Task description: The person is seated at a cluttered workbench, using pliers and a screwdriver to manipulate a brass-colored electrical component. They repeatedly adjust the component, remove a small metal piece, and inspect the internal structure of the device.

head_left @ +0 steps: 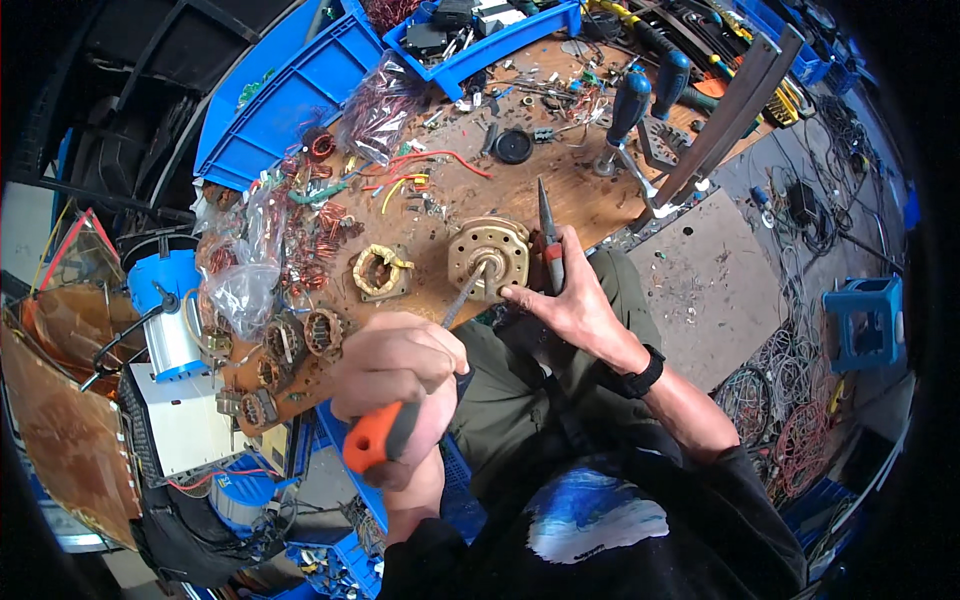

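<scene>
I see a blue bin [290, 95] at eleven o'clock above the wooden bench [560, 190]. Centre, my right hand [570, 295] steadies the round brass motor plate [488, 258], pliers [548, 240] tucked under it; my left hand [400, 375] clenches the orange-handled file [385, 435]. A clear plastic bag [240, 290] lies at nine.

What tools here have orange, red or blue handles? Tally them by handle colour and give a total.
Orange-handled tool, in the left hand: 1
Red-handled pliers, in the right hand: 1
Blue-handled screwdrivers, on the bench: 2
Total: 4
</scene>
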A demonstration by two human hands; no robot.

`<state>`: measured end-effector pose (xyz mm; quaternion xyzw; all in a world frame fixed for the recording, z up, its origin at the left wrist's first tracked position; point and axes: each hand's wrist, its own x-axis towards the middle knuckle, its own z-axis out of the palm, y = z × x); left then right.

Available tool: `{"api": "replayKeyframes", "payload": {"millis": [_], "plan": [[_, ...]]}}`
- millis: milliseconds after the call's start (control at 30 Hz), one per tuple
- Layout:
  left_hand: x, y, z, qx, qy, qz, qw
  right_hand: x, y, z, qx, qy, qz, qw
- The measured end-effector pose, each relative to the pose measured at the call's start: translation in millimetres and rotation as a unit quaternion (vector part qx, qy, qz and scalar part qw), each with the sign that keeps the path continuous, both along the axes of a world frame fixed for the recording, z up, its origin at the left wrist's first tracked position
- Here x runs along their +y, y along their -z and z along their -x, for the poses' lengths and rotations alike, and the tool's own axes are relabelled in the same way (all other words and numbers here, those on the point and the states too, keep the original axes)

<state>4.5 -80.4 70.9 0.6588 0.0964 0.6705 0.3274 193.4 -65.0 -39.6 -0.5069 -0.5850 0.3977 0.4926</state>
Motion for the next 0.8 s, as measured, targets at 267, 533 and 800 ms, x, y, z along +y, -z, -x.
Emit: {"api": "replayKeyframes", "payload": {"millis": [267, 533, 800], "plan": [[-10, 13, -4, 0.101, -0.079, -0.105, 0.986, 1, 5, 2, 0.013, 0.003, -0.007, 1.0], [-24, 28, -16, 0.116, -0.112, -0.094, 0.982, 0, -5, 4, -0.013, -0.004, -0.016, 1.0], [-18, 29, -18, 0.028, -0.141, -0.094, 0.985, 1, -1, -5, -0.008, 0.006, -0.011, 1.0]]}}
